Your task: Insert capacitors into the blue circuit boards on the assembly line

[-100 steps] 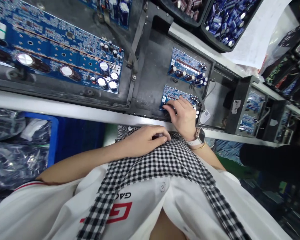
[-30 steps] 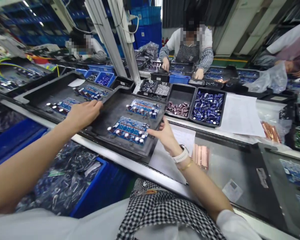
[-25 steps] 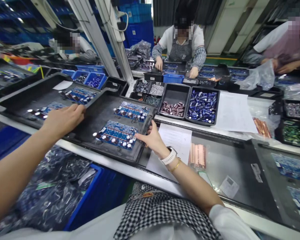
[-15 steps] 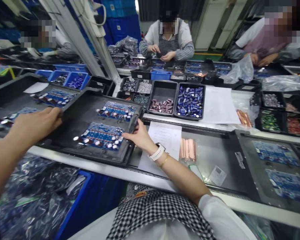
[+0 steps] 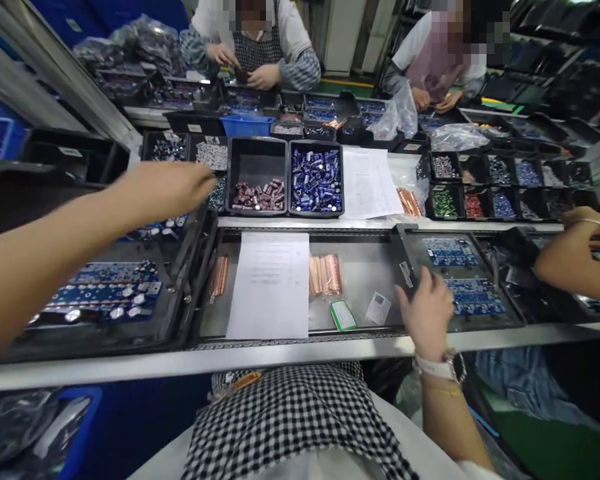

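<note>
My left hand (image 5: 177, 189) is raised over the bins at the left, in front of the small dark parts. It is blurred, its fingers bent together, and whether anything is in them is hidden. Below its arm lies a black tray (image 5: 173, 293) with blue circuit boards (image 5: 110, 293) carrying capacitors. My right hand (image 5: 427, 312) is spread at the left wall of another black tray (image 5: 405, 263), thumb apart from the fingers, holding nothing visible. Two blue circuit boards (image 5: 450, 252) lie in that tray, one partly behind my fingers.
Bins of purple-brown capacitors (image 5: 260, 195) and blue capacitors (image 5: 316, 180) stand behind the line. A paper sheet (image 5: 270, 287), copper-coloured parts in a bag (image 5: 326, 275) and a green-edged box (image 5: 343, 315) lie between the trays. A neighbour's hand (image 5: 575, 250) is at right; other people work opposite.
My right hand has left the left tray's edge and moved right to the other tray. My left hand has moved up and right over the bins. The view has turned right.
</note>
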